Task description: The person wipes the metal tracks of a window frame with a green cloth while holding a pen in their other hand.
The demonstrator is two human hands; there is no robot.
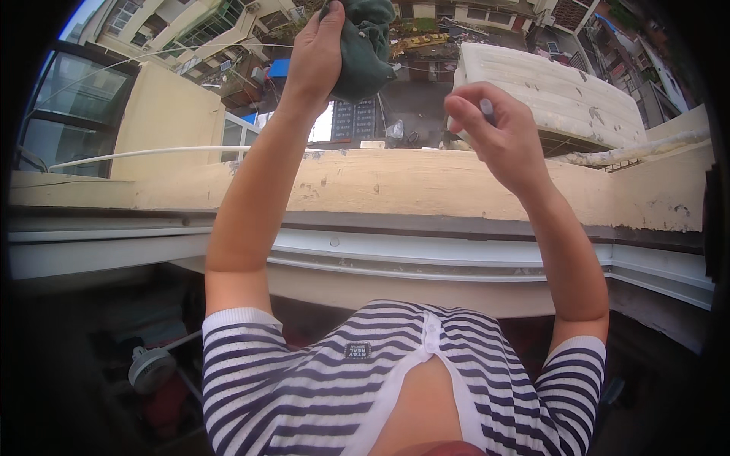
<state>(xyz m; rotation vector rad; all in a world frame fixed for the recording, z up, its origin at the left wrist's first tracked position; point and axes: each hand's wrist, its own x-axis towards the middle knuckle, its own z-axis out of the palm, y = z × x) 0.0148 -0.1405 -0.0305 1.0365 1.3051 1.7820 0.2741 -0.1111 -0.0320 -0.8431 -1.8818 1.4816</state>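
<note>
My left hand [316,60] is raised at the top centre, out past the window, gripping a bunched dark green cloth [365,68]. Part of the cloth is cut off by the top of the view. To the right, my right hand [505,134] is curled around a thin rod-like thing, whose pale grey end [487,111] sticks out beside the thumb. The fingers hide most of it, so I cannot tell what it is. Both forearms reach over the white window track [410,251] and the cream outer ledge [399,182].
A white, stained box-like cover [553,91] juts out at the right, beside a rough pale pipe [639,148]. A white rod [154,151] runs along the ledge at the left. Far below lies a yard [422,105] among buildings. Indoors, a grey-white fan [151,369] stands at lower left.
</note>
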